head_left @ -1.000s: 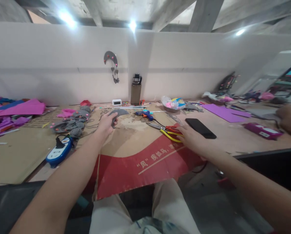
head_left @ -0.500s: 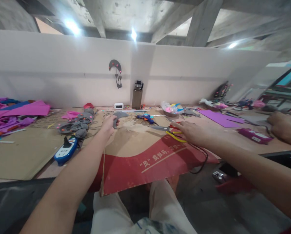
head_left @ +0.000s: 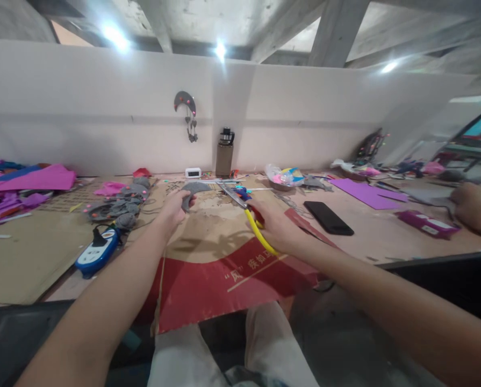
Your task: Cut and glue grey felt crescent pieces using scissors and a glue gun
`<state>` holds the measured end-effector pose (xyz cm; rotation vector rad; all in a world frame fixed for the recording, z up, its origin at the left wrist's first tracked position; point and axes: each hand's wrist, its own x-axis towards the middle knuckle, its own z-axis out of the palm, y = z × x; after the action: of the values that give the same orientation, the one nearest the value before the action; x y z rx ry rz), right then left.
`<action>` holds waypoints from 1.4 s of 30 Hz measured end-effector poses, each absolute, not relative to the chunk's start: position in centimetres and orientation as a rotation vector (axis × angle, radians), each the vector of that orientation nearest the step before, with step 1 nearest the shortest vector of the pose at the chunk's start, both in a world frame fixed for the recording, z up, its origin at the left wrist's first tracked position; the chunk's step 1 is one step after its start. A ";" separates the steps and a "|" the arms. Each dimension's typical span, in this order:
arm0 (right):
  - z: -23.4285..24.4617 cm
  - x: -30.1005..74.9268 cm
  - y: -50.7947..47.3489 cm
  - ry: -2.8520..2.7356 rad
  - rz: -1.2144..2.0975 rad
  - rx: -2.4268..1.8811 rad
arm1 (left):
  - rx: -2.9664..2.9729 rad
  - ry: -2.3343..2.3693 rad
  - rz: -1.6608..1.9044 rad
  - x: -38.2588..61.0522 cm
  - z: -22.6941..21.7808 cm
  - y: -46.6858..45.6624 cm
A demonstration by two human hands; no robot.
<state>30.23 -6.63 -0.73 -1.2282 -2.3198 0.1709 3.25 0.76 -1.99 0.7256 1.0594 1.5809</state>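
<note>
My left hand (head_left: 177, 208) pinches a grey felt crescent (head_left: 192, 189) over the cardboard sheet (head_left: 208, 242). In my right hand (head_left: 270, 223) are large scissors (head_left: 260, 232) with yellow and red handles, raised above the cardboard. Their blades point up and left, toward the felt, and look apart from it. Whether the blades are parted is hard to make out. Behind the scissors, partly hidden, lies a blue glue gun (head_left: 243, 193).
A black phone (head_left: 329, 217) and purple felt sheet (head_left: 367, 192) lie to the right, near another person's hand (head_left: 474, 207). At left are a blue power strip (head_left: 98, 251) and grey felt pieces (head_left: 119, 201). A crescent hanging (head_left: 186, 102) is on the wall.
My right hand has lifted the scissors off the cardboard and moved left, turning the blades upward. The black phone has come into sight behind it. My left hand still holds the felt.
</note>
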 end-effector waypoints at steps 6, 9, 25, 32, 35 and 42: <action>-1.7 25.1 -1.6 -2.327 0.029 -1.161 | 0.708 1.139 1.621 2.9 -2.4 0.9; -3.0 25.1 0.0 -2.352 -0.020 -1.221 | 0.732 1.136 1.644 3.0 -2.5 0.8; -3.3 26.6 0.9 -2.421 -0.355 -1.325 | 0.877 1.028 1.639 4.8 -1.2 -1.0; -3.6 26.7 1.0 -2.416 -0.431 -1.298 | 0.915 0.974 1.699 5.4 -1.0 -1.5; -3.8 26.7 1.1 -2.425 -0.431 -1.311 | 0.899 0.963 1.689 5.4 -1.0 -1.6; -3.6 26.6 1.1 -2.472 -0.483 -1.339 | 0.857 0.950 1.695 5.2 -0.9 -1.6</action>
<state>26.57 1.07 -3.56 -1.3394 -2.4725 -0.4826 5.19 -1.65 -0.86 0.8573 0.9502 1.6950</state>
